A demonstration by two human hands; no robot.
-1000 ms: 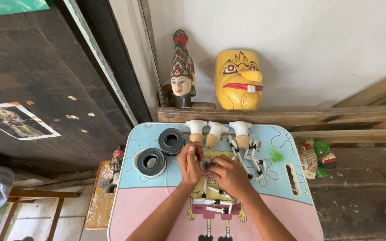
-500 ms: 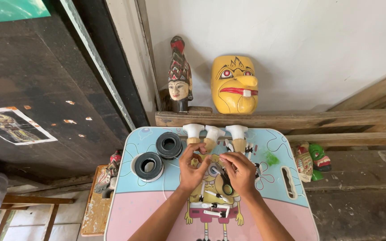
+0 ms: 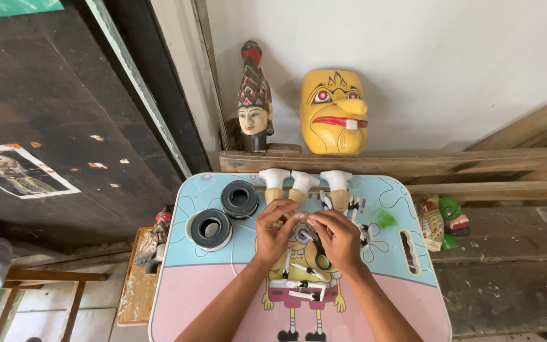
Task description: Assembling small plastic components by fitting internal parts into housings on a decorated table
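A small folding table [image 3: 185, 297] with a blue-and-pink cartoon top carries everything here. Going from its left edge: two black spools [image 3: 210, 228] of cord or tape lie flat near the back left corner, the nearer one just beside the farther one [image 3: 240, 197], neither touched by a hand. A thin white thread curves across the top from that side toward the middle.

At the back edge three short brushes [image 3: 274, 183] with white caps and tan bristles lie in a row, side by side, well clear of the spools.

In the middle of the table the left hand [image 3: 276, 229] and the right hand [image 3: 335, 236] meet, fingertips close together. Both are pinched shut on a small white piece [image 3: 301, 233] held between them — too small to tell exactly what it is. A pair of black scissors [image 3: 320, 256] lies partly under the right hand; whether the fingers grip it cannot be told. Below the hands a few short white strips [image 3: 301, 285] lie loose toward the front edge.

Judging by this, the fine work on the small piece is in progress rather than finished — the strips wait unused, the spools are still full-looking, and the brushes appear clean.

Right of the hands, a green scrap [image 3: 385, 218] lies near the table's slotted handle [image 3: 407, 252] at the right edge.
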